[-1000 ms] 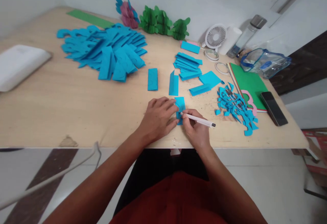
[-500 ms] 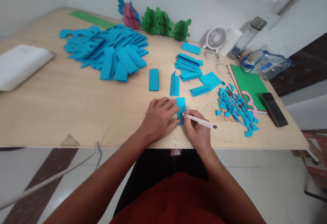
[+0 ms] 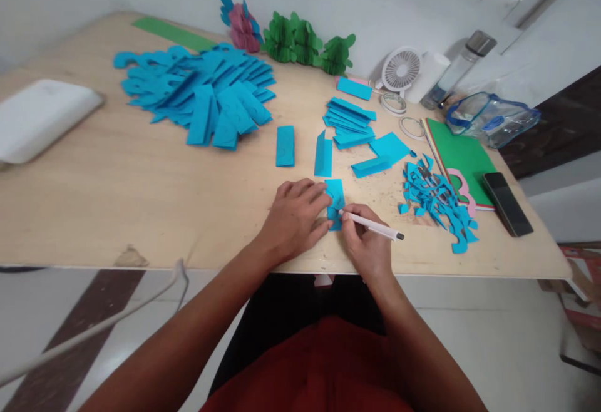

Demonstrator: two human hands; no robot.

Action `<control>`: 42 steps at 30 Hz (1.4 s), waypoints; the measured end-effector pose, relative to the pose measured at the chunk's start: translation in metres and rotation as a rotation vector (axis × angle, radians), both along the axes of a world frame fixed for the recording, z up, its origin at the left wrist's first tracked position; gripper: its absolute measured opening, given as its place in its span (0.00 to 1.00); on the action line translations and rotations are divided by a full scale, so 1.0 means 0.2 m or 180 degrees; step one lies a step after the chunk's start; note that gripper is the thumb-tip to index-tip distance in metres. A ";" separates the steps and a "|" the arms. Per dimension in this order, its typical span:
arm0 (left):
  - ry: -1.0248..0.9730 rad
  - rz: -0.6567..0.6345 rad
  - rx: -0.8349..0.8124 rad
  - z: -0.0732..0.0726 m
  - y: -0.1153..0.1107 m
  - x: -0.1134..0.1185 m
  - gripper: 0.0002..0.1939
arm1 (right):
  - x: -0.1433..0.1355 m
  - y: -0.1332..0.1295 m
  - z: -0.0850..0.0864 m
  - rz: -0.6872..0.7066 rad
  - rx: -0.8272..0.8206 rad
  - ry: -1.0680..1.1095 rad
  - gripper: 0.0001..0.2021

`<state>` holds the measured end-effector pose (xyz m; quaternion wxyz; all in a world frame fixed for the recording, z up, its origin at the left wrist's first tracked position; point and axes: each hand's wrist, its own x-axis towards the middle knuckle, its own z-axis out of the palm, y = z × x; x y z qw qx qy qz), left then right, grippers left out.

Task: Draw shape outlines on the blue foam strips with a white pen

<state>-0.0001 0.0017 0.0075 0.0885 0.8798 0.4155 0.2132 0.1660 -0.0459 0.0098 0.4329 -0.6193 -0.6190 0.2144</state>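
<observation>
My right hand (image 3: 369, 240) grips a white pen (image 3: 375, 226), its tip on a small blue paper strip (image 3: 335, 188) near the table's front edge. Dark curved lines show on that strip. My left hand (image 3: 297, 219) lies spread, its fingertips pressing on the strip's left side. Just beyond stand a partly folded blue paper (image 3: 323, 156) and a flat folded blue strip (image 3: 285, 146). Farther off to the left is a large heap of folded blue papers (image 3: 201, 86), some with curved outlines. A smaller stack of blue strips (image 3: 348, 123) sits beyond my right hand.
Blue paper scraps (image 3: 434, 193) lie at right, beside a green sheet (image 3: 462, 155) and a phone (image 3: 508, 204). At the back stand green paper shapes (image 3: 300, 42), a small fan (image 3: 401, 69) and a bottle (image 3: 462, 67). A white device (image 3: 44, 118) is at far left.
The whole view has shifted slightly, moving the table's contents a little to the right. Both hands keep their places on the strip, and the pen tip has barely moved.
</observation>
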 end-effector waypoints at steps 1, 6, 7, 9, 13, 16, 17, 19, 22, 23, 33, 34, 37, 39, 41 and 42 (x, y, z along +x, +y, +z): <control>0.0002 0.0000 0.0004 0.00 0.00 0.00 0.10 | 0.00 0.00 0.00 0.0002 -0.0007 0.0003 0.05; -0.0004 -0.0020 0.0015 0.00 0.00 0.00 0.10 | 0.00 -0.01 0.00 -0.0020 -0.0027 -0.0004 0.06; -0.0009 -0.0020 0.0015 0.00 0.00 0.00 0.10 | 0.00 -0.01 0.01 -0.0019 -0.0023 -0.0002 0.06; -0.0016 -0.0024 0.0019 0.00 0.00 0.00 0.10 | 0.00 -0.01 0.01 -0.0016 -0.0021 0.0001 0.06; -0.0034 -0.0023 0.0024 0.00 0.00 0.00 0.11 | 0.00 -0.01 0.01 -0.0036 -0.0027 0.0001 0.06; -0.0050 -0.0018 0.0012 0.00 0.00 0.00 0.11 | 0.00 -0.01 0.01 -0.0022 -0.0021 0.0018 0.05; -0.0048 -0.0019 0.0006 0.00 0.00 0.00 0.11 | 0.00 -0.01 0.01 -0.0017 -0.0019 0.0022 0.05; -0.0047 -0.0015 0.0009 0.00 0.00 0.00 0.11 | 0.00 -0.01 0.00 -0.0019 -0.0016 0.0017 0.06; -0.0053 -0.0016 0.0032 0.00 0.00 0.00 0.11 | 0.00 -0.01 0.01 -0.0027 -0.0016 -0.0019 0.06; -0.0056 -0.0017 0.0039 0.00 0.00 0.00 0.11 | 0.00 -0.01 0.01 -0.0033 -0.0014 -0.0048 0.06; -0.0070 -0.0025 0.0090 -0.02 0.01 0.00 0.12 | -0.01 -0.02 0.04 -0.0055 0.0093 -0.0261 0.06; -0.0072 -0.0026 0.0089 -0.03 0.01 0.00 0.12 | -0.01 -0.02 0.04 -0.0054 0.0093 -0.0257 0.06; -0.0054 -0.0031 0.0101 -0.03 0.01 0.00 0.13 | 0.00 -0.03 0.04 -0.0054 0.0073 -0.0275 0.05; -0.0029 -0.0031 0.0109 -0.03 0.01 0.00 0.13 | 0.00 -0.03 0.04 -0.0042 0.0063 -0.0289 0.05; -0.0015 -0.0028 0.0117 -0.03 0.01 0.00 0.13 | 0.00 -0.03 0.03 -0.0023 0.0062 -0.0288 0.05; -0.0014 -0.0029 0.0118 -0.03 0.01 0.00 0.13 | 0.00 -0.03 0.03 -0.0015 0.0063 -0.0287 0.05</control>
